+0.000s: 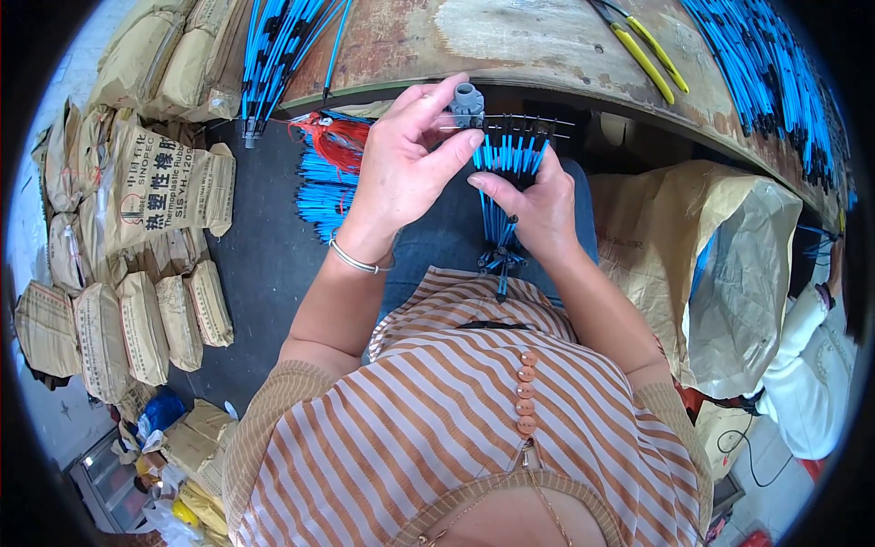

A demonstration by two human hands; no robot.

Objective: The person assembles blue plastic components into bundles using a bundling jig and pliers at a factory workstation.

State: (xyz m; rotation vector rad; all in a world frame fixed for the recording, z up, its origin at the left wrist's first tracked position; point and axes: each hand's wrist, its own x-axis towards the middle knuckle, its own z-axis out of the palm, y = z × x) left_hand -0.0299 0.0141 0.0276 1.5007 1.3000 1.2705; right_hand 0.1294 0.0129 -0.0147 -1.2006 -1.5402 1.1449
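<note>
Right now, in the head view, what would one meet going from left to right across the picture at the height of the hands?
Stacked tan paper sacks → left hand → small grey plastic hub → right hand → crumpled tan bag

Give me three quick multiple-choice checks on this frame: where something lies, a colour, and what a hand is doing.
1. Where do the yellow-handled pliers lie?
A. On the worn tabletop, upper right
B. On the floor by the sacks
C. In the person's lap

2. What colour are the rods in the bunch being held?
A. Green
B. Blue
C. White

3. What is the left hand doing?
A. Resting flat on the table
B. Hanging empty at the side
C. Pinching a small grey plastic hub

Answers:
1 A, the yellow-handled pliers lie on the tabletop.
2 B, the blue rods fan out above the right hand.
3 C, the left hand has its fingers closed on the grey plastic hub.
</note>
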